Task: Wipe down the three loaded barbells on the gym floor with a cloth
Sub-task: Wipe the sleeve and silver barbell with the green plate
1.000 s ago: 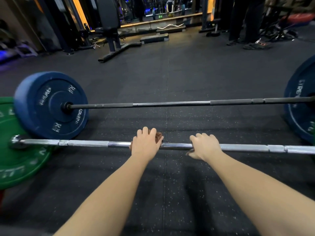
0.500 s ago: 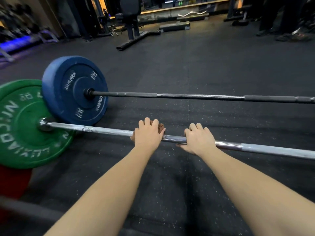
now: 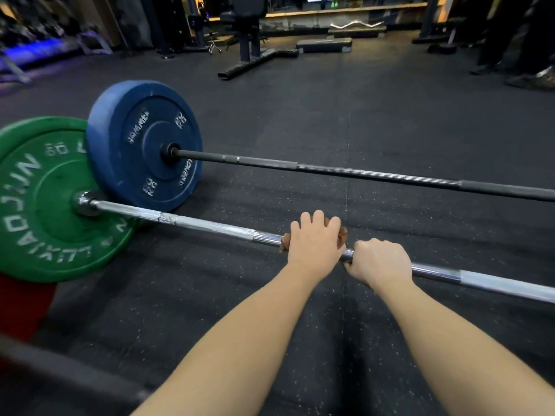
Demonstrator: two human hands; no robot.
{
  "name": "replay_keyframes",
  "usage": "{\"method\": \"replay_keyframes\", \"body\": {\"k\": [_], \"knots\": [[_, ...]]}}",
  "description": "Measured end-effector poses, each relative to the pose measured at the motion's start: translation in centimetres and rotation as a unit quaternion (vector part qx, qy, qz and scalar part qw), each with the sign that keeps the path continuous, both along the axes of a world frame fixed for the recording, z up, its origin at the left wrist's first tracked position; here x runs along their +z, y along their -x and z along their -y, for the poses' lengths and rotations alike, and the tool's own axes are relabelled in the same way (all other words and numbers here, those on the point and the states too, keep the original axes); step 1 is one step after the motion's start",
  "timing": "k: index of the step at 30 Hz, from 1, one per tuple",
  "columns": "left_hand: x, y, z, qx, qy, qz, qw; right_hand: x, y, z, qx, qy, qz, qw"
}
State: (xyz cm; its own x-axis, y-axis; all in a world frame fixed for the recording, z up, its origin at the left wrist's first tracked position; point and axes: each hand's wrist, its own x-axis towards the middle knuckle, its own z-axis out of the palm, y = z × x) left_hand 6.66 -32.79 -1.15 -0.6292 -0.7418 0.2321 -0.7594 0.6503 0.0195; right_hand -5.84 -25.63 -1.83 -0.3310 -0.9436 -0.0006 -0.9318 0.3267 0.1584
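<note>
A silver barbell with a green plate lies across the floor in front of me. My left hand grips a brown cloth wrapped round its shaft. Just to the right, my right hand is curled round the bare shaft. Behind lies a black barbell with a blue plate. A dark bar with a red plate shows blurred at the lower left.
A black bench frame stands on the rubber floor at the back. A low step platform and a curl bar lie beyond it. A person's shoes are at the far right.
The view has swung left, bringing the green and blue plates further in. My left hand with the cloth now sits close beside my right hand; the gap between them has shrunk.
</note>
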Motion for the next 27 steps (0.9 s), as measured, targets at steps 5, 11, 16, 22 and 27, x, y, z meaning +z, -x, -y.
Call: {"method": "replay_keyframes", "body": {"k": [5,11,16,22,27], "knots": [[-0.5,-2.5,2.5,-0.045,-0.007,-0.035,0.998,0.0,-0.2,0.0,-0.008,-0.007,0.013,1.0],[0.2,-7.5,6.4,0.053,-0.016,-0.034,0.998,-0.1,-0.2,0.1,-0.024,-0.014,0.009,1.0],[0.8,-8.7,6.7,0.128,-0.016,-0.002,0.992,0.1,-0.3,-0.2,-0.017,-0.003,0.005,1.0],[1.4,-6.0,4.3,0.088,-0.038,-0.018,0.995,0.2,-0.3,0.0,-0.029,-0.013,0.013,0.999],[1.4,-1.6,0.6,-0.016,-0.072,-0.024,0.997,0.0,-0.4,0.0,-0.025,-0.003,0.002,1.0]]}}
